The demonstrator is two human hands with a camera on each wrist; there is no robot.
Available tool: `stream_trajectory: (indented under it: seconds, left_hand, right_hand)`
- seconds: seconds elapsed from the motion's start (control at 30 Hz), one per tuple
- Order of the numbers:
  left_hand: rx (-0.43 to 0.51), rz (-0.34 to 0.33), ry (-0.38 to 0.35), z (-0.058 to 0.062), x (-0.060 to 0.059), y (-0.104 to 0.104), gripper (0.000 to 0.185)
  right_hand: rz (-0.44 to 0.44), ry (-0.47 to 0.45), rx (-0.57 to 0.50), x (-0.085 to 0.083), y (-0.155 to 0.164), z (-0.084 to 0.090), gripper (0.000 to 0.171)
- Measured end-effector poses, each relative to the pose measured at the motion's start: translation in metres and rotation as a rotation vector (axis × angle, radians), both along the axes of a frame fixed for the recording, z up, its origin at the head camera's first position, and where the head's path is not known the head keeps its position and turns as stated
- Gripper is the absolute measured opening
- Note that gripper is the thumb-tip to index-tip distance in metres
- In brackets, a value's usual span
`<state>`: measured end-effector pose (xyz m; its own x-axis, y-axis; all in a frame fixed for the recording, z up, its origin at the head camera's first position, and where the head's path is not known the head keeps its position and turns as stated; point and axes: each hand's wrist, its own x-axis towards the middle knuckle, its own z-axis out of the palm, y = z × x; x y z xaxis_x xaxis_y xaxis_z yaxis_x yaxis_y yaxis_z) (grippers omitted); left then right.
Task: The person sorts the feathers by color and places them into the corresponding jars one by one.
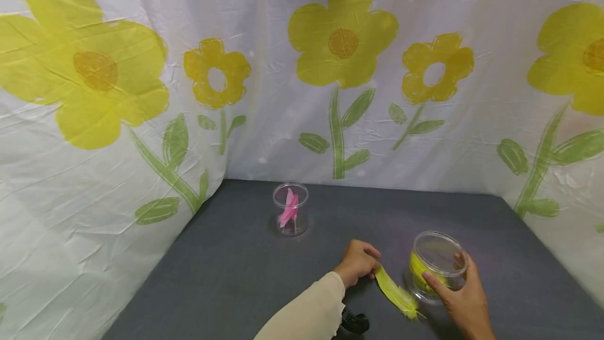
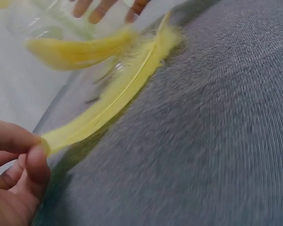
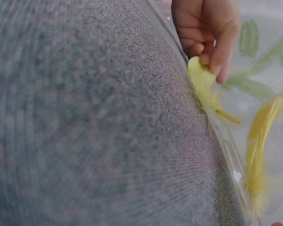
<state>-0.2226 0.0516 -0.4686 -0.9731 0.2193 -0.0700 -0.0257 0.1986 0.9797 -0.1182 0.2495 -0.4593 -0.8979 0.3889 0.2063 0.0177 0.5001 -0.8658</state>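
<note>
My left hand pinches the tip of a yellow feather between thumb and finger. In the left wrist view the feather slants up and away from the pinching fingertips, its fluffy quill end farthest off. My right hand grips the side of a clear round plastic jar, which has no lid on. Inside that jar is yellow feather material; one curved yellow feather shows through its wall in the right wrist view. The loose feather lies outside the jar, just left of it.
Farther back on the dark grey table stands a second clear jar with pink feathers in it. A black object sits beside the left sleeve. A white flower-print cloth hangs behind and along the sides.
</note>
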Motion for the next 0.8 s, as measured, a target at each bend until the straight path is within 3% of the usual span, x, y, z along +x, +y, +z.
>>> stream_trajectory:
  seconds: [0.13,0.3,0.53,0.67,0.8]
  left_hand:
    - [0.144,0.034,-0.039,0.003,-0.007,-0.019,0.019]
    - [0.269,0.127,-0.038,0.016,-0.015,-0.048,0.015]
    - [0.304,0.294,0.046,0.026,-0.015,-0.082,0.012]
    - [0.33,0.324,0.089,0.029,-0.013,-0.095,0.015]
    - [0.34,0.328,0.128,0.04,-0.009,-0.101,0.015]
  right_hand:
    - [0.008,0.005,0.012,0.0,0.0,0.0,0.11]
    - [0.022,0.046,0.021,0.001,0.002,-0.001,0.106]
    - [0.032,0.095,0.015,0.002,0.004,-0.002,0.101]
    - [0.036,0.089,0.019,0.003,0.004,-0.003,0.101]
    - [0.05,0.07,0.027,0.002,0.005,-0.003,0.104]
